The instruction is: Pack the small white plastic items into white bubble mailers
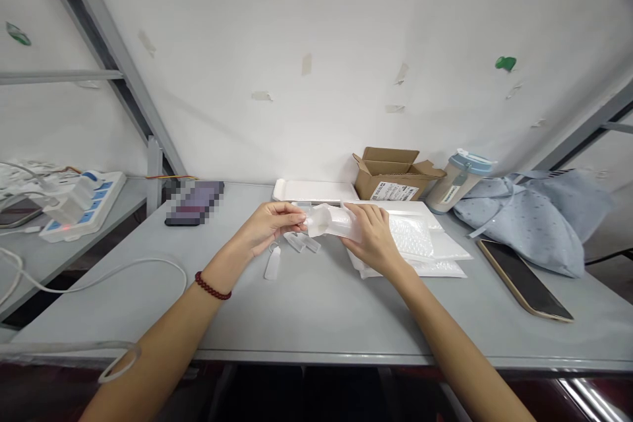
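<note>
A small white translucent plastic pouch (341, 221) is raised over the desk, its mouth spread toward the left. My right hand (370, 234) is closed around its right end. At the mouth, the fingers of my left hand (271, 224) are pinched together; a small whitish bit shows at the fingertips, but I cannot make out whether it is the pouch's edge or another thing. Just below lie several small clear plastic pieces (302, 242) and a white tag with a ring (272, 262). White bubble mailers (413, 237) lie stacked under and beside my right hand.
Along the wall are a flat white box (316, 190), an open cardboard box (395, 175), a tumbler (457, 181) and a blue cloth bag (534, 217). A phone (527, 280) lies right, another phone (194, 203) left. A power strip (84, 204) and white cables (148, 260) occupy the left.
</note>
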### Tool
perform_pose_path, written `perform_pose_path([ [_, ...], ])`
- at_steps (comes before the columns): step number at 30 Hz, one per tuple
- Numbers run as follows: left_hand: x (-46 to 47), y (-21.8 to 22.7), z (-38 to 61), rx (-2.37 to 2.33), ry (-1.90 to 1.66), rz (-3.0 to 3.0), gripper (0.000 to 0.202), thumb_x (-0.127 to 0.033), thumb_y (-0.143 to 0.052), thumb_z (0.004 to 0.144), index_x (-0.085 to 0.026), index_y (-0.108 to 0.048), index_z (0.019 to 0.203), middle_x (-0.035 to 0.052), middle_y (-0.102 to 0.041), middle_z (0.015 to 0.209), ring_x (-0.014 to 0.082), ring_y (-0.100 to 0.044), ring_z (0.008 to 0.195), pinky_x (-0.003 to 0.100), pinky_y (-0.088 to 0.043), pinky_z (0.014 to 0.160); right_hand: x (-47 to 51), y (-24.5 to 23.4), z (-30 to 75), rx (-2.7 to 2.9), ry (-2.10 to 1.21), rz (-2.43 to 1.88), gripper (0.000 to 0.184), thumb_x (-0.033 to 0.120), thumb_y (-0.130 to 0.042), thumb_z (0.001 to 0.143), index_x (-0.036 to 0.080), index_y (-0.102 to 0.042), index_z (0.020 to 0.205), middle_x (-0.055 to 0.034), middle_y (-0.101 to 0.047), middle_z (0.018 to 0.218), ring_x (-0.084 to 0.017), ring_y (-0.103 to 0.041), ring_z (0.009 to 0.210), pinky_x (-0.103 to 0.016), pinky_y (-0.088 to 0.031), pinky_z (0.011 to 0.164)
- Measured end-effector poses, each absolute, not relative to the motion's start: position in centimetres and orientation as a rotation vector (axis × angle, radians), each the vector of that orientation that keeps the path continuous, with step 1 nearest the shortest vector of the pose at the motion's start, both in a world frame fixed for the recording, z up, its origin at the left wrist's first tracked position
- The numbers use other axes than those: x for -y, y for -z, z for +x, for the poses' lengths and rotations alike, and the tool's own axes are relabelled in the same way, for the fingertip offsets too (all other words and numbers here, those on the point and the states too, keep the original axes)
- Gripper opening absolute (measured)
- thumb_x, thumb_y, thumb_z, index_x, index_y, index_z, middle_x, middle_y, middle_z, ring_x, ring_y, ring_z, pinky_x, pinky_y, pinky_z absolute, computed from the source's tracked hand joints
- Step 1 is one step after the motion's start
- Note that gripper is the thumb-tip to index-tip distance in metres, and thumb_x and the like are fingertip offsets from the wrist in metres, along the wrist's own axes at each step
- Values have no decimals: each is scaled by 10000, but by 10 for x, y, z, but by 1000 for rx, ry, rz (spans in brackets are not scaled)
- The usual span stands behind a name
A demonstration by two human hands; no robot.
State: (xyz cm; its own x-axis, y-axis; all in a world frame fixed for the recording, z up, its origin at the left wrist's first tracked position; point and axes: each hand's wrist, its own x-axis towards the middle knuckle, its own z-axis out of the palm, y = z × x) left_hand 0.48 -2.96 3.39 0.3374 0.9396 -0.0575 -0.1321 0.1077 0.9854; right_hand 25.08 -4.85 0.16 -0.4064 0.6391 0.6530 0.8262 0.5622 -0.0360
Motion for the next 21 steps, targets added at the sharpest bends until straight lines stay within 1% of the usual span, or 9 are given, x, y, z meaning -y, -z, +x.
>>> perform_pose_path([
  [5, 27, -35, 0, -899, -1029, 1174, 182, -272, -807, 619, -150, -721, 723, 23, -680, 759, 120, -633, 684, 279, -529, 755, 50, -4, 251, 2157, 374, -1115, 512, 310, -564, 808, 193, -392, 1275, -99, -559, 1133, -267, -481, 1037, -411, -323, 883],
  [10, 26, -33, -1, -1009, -1088, 1265, 228, -321, -796, 624, -147, -726, 755, 50, -693, 789, 141, -633, 691, 311, -529, 741, 52, -7, 251, 2127, 360, -1108, 509, 302, -549, 806, 220, -388, 1282, -96, -568, 1121, -276, -494, 1025, -413, -331, 864],
  [16, 30, -34, 6, -1066, -1125, 1298, 241, -338, -798, 609, -149, -727, 741, 44, -698, 771, 134, -621, 665, 297, -516, 706, 54, -8, 249, 2128, 365, -1066, 514, 288, -556, 803, 218, -382, 1282, -97, -566, 1108, -272, -497, 1014, -413, -332, 872],
  [19, 38, -35, 16, -1084, -1125, 1359, 216, -335, -775, 635, -154, -728, 743, 35, -694, 707, 147, -617, 658, 293, -503, 686, 55, -7, 246, 2149, 377, -1029, 505, 282, -579, 795, 198, -396, 1258, -101, -567, 1096, -262, -494, 990, -401, -338, 858],
  [21, 45, -34, 23, -1090, -1110, 1450, 188, -331, -744, 671, -162, -731, 753, 33, -696, 700, 159, -614, 667, 293, -491, 673, 56, -7, 245, 2160, 386, -1017, 504, 281, -588, 788, 185, -404, 1248, -104, -566, 1091, -258, -491, 977, -394, -342, 847],
])
